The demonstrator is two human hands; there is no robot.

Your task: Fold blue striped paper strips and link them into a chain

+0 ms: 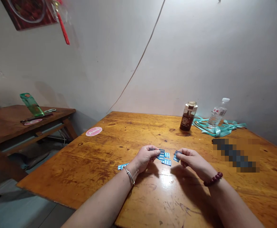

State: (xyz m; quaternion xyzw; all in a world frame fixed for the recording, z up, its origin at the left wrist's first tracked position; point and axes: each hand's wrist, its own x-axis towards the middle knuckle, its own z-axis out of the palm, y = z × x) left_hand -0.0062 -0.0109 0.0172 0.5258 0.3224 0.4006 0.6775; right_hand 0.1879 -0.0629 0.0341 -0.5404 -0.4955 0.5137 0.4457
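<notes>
My left hand (146, 158) is closed, thumb over finger, on a small flat blue-and-white piece (161, 152), perhaps card-like; its exact kind is too small to tell. Between thumb and fingers of my right hand (188, 157) is a similar blue-and-white piece (176, 155), held a short way to the right. More such pieces (166, 162) lie on the table just below and between the hands. Partly hidden behind my left wrist is another small group of blue-and-white pieces (122, 166).
The wooden table (138, 133) meets a grey wall. A dark-filled bottle (188, 117), a clear water bottle (217, 114) and a turquoise ribbon (203, 126) stand or lie at the back right. A blurred-out dark object (235, 155) is on the right. A pink round sticker (94, 131) lies at left.
</notes>
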